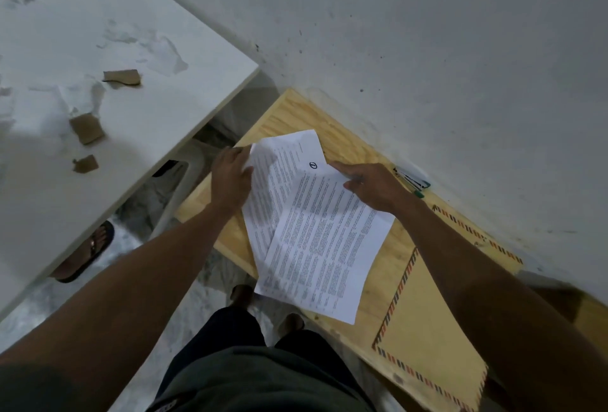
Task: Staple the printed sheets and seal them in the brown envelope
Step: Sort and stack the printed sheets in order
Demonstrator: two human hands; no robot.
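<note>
- Nearest, at lower right: brown envelope (424,329) with a striped airmail border, lying flat on the wooden table (286,115), partly covered by the right forearm.
- Just beyond, mid-table: printed sheets (322,247), white with dense text, fanned out of line; top sheet overhanging the near table edge, a lower sheet poking out to the left and at the far end.
- Left hand (230,181) at the far-left corner of the stack, fingers curled round the edge of the sheets, gripping them.
- Right hand (371,184) on the far-right corner, index finger extended and pressing the paper down, other fingers loosely bent; nothing clasped.
- Beyond the right hand, against the wall: dark stapler (411,178) with green trim, lying on the table, apart from the sheets.
- Further left: white table (131,33) scattered with torn brown scraps (121,77) and white paper bits.
- Under it: a sandalled foot (88,250) on the floor.
</note>
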